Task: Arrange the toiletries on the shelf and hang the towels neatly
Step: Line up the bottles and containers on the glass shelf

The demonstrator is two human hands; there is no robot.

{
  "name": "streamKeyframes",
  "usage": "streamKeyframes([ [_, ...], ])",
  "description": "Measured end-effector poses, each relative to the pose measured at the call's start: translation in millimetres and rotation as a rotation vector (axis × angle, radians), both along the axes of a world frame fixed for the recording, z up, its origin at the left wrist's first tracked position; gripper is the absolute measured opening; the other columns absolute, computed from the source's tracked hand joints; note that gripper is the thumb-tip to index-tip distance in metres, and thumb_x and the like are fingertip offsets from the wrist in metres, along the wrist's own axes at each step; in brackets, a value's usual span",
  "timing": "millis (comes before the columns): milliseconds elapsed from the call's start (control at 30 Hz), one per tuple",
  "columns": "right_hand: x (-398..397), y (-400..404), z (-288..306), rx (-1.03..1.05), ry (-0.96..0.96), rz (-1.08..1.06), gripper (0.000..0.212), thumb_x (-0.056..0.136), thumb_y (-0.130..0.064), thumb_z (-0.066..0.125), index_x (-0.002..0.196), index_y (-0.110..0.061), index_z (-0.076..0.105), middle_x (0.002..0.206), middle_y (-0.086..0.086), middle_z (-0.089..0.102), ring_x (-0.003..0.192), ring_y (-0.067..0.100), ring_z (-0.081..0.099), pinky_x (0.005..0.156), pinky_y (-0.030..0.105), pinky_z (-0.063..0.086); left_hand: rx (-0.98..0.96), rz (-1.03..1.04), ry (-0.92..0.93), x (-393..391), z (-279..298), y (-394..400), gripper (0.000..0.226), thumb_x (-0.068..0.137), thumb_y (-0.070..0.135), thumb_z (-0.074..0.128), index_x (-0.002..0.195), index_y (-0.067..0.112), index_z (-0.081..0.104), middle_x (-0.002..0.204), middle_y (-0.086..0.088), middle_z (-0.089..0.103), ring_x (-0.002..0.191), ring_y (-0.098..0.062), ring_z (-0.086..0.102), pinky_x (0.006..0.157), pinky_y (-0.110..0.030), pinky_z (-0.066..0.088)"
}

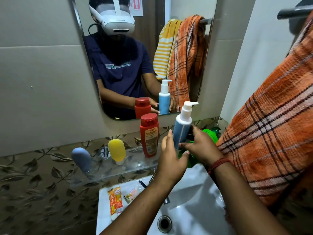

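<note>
A clear shelf (135, 164) under the mirror carries a grey squeeze tube (81, 159), a yellow squeeze tube (116, 150) and an upright red bottle (149, 135). To their right stands a blue pump bottle (183, 123) with a white pump head. My right hand (201, 146) wraps its fingers around the bottle's lower part. My left hand (171, 156) is open just left of the bottle's base, fingers apart, near or lightly touching it. A green bottle (210, 134) shows behind my right hand. An orange plaid towel (271, 133) hangs at the right.
A white sink (191, 197) lies below, with orange sachets (116, 202), small packets (133, 194) and a dark pen-like item (142, 183) on its left rim. The mirror (144, 53) reflects a person, a yellow striped towel and the orange towel on a rail. Patterned tiles cover the wall at left.
</note>
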State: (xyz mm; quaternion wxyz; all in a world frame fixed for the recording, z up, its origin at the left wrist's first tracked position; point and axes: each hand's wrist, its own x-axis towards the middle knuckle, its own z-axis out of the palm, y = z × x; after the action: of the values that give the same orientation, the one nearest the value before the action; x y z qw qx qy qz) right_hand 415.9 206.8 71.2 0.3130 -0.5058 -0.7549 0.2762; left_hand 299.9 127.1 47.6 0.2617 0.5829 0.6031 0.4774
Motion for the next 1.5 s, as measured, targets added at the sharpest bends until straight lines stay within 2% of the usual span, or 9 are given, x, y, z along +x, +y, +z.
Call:
streamKeyframes([
  [133,-3.2,9.8,-3.9,-0.011,-0.106,-0.018,0.061,0.074,-0.014,0.082,0.129,-0.015,0.054,0.123,0.003,0.069,0.110,0.018,0.066,0.089,0.028,0.050,-0.068,0.011,0.055,4.6,-3.8,10.7,0.088,0.091,0.017,0.065,0.160,0.019,0.008,0.158,0.000,0.020,0.140,-0.012,0.032,0.107,-0.019,0.031],
  [233,-4.8,17.1,-7.2,0.004,-0.162,-0.023,0.051,0.074,-0.010,0.076,0.121,-0.013,0.055,0.119,0.008,0.071,0.108,0.024,0.067,0.088,0.036,0.054,-0.095,0.024,0.045,8.2,-9.7,15.1,0.089,0.089,0.017,0.064,0.159,0.019,0.009,0.154,-0.001,0.024,0.139,-0.017,0.036,0.113,-0.030,0.038],
  [400,-6.1,26.7,-13.1,-0.007,-0.203,-0.006,0.052,0.074,-0.012,0.074,0.121,-0.015,0.052,0.119,0.007,0.070,0.106,0.025,0.067,0.085,0.037,0.054,-0.124,0.042,0.054,8.6,-13.9,20.4,0.088,0.090,0.017,0.063,0.159,0.020,0.009,0.154,-0.001,0.025,0.137,-0.017,0.039,0.105,-0.022,0.033],
  [567,-7.7,35.1,-17.0,-0.005,-0.241,0.027,0.054,0.077,-0.017,0.077,0.124,-0.015,0.051,0.126,0.009,0.066,0.114,0.026,0.063,0.091,0.036,0.052,-0.160,0.053,0.055,6.5,-15.3,25.3,0.087,0.092,0.018,0.062,0.159,0.021,0.007,0.156,-0.003,0.024,0.137,-0.018,0.039,0.109,-0.029,0.036],
  [833,-6.8,40.9,-19.4,-0.002,-0.239,0.054,0.056,0.078,-0.023,0.078,0.126,-0.016,0.050,0.131,0.009,0.064,0.119,0.026,0.060,0.096,0.042,0.051,-0.153,0.072,0.064,4.9,-20.0,29.0,0.082,0.093,0.018,0.063,0.158,0.019,0.014,0.158,-0.003,0.026,0.141,-0.017,0.036,0.106,-0.023,0.029],
  [1300,-3.0,44.3,-19.5,-0.025,-0.251,0.048,0.057,0.078,-0.022,0.079,0.127,-0.014,0.050,0.130,0.009,0.065,0.118,0.026,0.061,0.095,0.040,0.051,-0.172,0.018,0.075,1.4,-21.4,31.0,0.080,0.094,0.023,0.062,0.158,0.023,0.014,0.158,-0.001,0.026,0.140,-0.015,0.037,0.105,-0.026,0.033],
  [1400,-0.1,41.3,-17.9,-0.064,-0.189,0.006,0.066,0.078,-0.027,0.080,0.133,-0.017,0.045,0.131,0.006,0.065,0.116,0.023,0.063,0.097,0.043,0.052,-0.150,0.035,0.048,-1.5,-17.2,24.2,0.070,0.094,0.021,0.062,0.154,0.023,0.026,0.153,0.001,0.036,0.134,-0.012,0.043,0.107,-0.029,0.038],
  [1433,1.7,36.7,-16.0,-0.028,-0.129,-0.068,0.062,0.080,-0.028,0.079,0.132,-0.018,0.046,0.129,0.005,0.066,0.114,0.023,0.063,0.096,0.042,0.052,-0.127,0.067,0.026,-4.5,-16.9,19.0,0.061,0.094,0.021,0.062,0.149,0.024,0.035,0.148,0.003,0.044,0.128,-0.009,0.048,0.105,-0.029,0.042],
  [1500,3.8,16.6,-9.6,0.155,0.053,-0.280,0.038,0.086,-0.023,0.072,0.119,-0.017,0.055,0.113,0.003,0.069,0.104,0.023,0.065,0.087,0.037,0.053,-0.069,0.160,-0.029,-14.0,-20.3,6.1,0.036,0.095,0.019,0.061,0.130,0.026,0.056,0.127,0.007,0.062,0.109,-0.003,0.059,0.098,-0.033,0.052],
])
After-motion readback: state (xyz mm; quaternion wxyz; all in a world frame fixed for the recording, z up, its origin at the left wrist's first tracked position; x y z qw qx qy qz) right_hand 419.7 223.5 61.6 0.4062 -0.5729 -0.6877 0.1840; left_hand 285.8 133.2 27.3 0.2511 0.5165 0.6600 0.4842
